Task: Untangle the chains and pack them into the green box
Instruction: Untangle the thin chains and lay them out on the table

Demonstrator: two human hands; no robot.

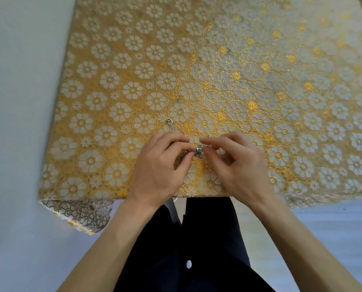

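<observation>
A small silvery knot of tangled chains [198, 152] hangs between my two hands just above the table's near edge. My left hand [162, 167] pinches the knot from the left with thumb and curled fingers. From the right, my right hand [231, 163] pinches it with thumb and forefinger. A thin chain strand runs up and left from the knot to a small silver pendant [169, 121] lying on the cloth. No green box is in view.
The table is covered with a gold and white flower-patterned cloth [218, 66], which hangs over the near left corner [79, 213]. Pale floor lies to the left and right of the table. My dark clothing fills the bottom middle.
</observation>
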